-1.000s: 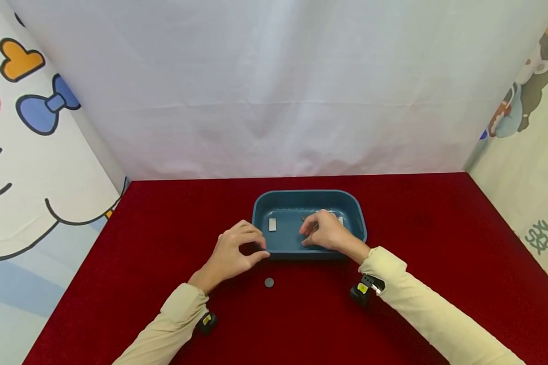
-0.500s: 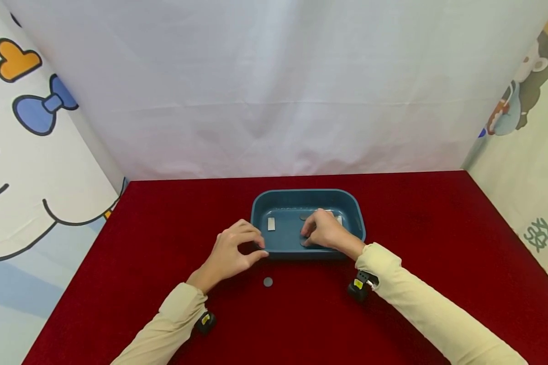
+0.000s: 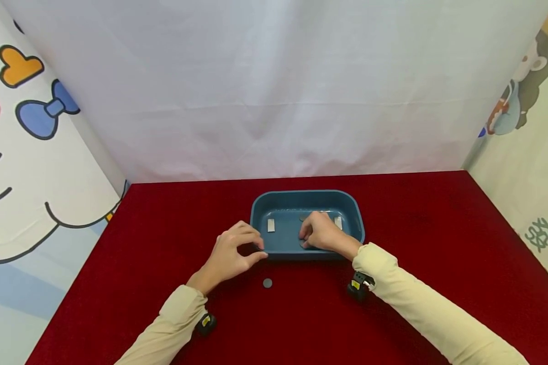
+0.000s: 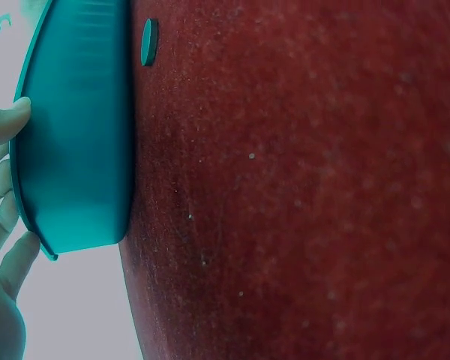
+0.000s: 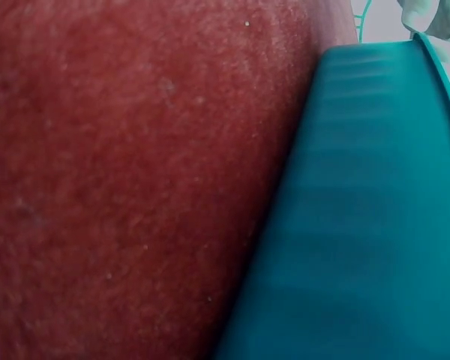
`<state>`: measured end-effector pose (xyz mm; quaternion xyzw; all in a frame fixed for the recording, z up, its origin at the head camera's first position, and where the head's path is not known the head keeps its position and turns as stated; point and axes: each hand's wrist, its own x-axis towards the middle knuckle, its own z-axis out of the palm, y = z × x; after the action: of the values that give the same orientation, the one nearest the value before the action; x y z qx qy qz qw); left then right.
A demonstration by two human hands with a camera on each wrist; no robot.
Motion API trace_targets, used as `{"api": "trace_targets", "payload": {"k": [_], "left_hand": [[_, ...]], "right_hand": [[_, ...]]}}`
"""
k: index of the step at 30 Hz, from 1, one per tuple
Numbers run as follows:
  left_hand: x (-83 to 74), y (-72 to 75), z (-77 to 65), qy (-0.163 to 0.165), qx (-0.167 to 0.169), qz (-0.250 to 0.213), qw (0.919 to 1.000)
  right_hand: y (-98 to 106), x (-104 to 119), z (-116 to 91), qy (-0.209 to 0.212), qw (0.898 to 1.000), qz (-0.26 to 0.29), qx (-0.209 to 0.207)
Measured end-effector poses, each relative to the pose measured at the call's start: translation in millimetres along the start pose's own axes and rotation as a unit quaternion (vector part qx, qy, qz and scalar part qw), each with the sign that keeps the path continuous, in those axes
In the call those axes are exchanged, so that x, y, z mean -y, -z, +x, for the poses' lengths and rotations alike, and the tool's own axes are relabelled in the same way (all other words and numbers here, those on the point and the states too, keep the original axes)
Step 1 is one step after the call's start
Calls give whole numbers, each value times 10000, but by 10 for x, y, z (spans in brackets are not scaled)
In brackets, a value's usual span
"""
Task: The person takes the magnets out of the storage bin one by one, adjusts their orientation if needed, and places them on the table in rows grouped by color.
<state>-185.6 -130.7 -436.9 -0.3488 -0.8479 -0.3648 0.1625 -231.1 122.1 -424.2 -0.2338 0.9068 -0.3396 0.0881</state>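
Left hand point(image 3: 230, 253) pinches the bin point(image 3: 285, 235) by its near-left rim; right hand point(image 3: 325, 233), fingers bent, is inside — hold unclear. Cloth point(image 3: 420, 228) under the bin spreads wide both sides, a disc point(image 3: 267, 283) in front — yellow labels point(image 3: 205, 320) unreadable.

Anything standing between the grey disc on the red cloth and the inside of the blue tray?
Yes: the near wall of the blue tray. The grey disc lies outside it, so likely needs lifting over. The left hand holds the near-left corner, close to that path; the right hand is inside, farther right.
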Motion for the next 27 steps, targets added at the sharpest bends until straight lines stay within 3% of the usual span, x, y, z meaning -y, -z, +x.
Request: {"api": "trace_targets", "payload": {"k": [6, 19, 27], "left_hand": [[5, -20, -8, -11, -36, -24, 10000], [16, -8, -24, 41, -58, -39, 10000], [-8, -3, 4, 123, 12, -23, 9999]], "right_hand": [[-3, 15, -21, 10, 9997, -238, 60], [-16, 35, -11, 56, 9999, -72, 53], [-2, 22, 0, 290, 9994, -37, 157]]}}
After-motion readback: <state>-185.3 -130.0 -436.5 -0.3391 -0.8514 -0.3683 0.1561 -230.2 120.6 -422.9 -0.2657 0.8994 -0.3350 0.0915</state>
